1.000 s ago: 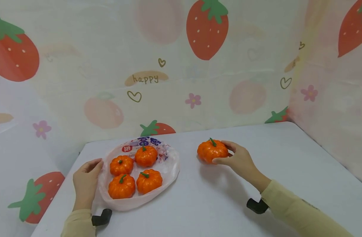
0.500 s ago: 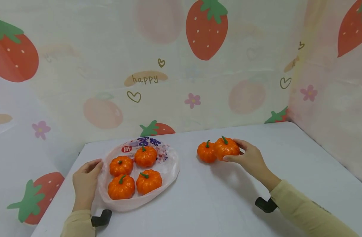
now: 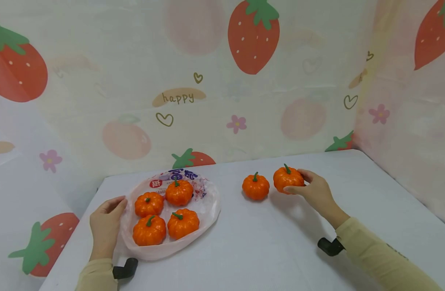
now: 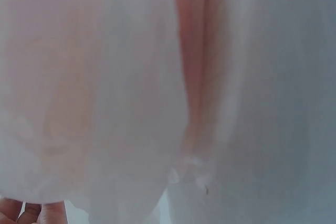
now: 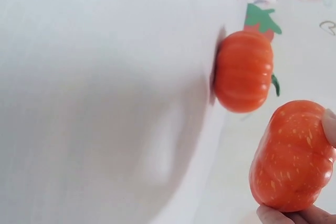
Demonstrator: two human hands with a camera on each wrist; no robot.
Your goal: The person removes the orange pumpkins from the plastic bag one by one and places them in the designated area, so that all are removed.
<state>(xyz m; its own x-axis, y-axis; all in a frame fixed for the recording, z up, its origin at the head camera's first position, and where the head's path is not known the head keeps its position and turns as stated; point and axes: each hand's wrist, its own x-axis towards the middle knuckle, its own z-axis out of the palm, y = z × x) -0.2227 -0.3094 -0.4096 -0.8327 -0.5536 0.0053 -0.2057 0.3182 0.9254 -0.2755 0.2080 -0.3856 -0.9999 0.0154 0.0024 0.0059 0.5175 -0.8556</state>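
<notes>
Gripping an orange pumpkin (image 3: 286, 180), the right hand (image 3: 320, 197) holds it up clear of the white table (image 3: 240, 250), where I see a second pumpkin (image 3: 256, 187) sitting upright, just beside the held one but not touching. Well apart from that hand, the left hand (image 3: 107, 224) pinches the edge of a printed plastic bag (image 3: 208, 216), with four more pumpkins (image 3: 149, 231) inside.

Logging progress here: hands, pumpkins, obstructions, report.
Right hand holds pumpkin off table. Left hand pinches bag edge. Four pumpkins in bag. Another pumpkin on table, between bag and held one.
</notes>
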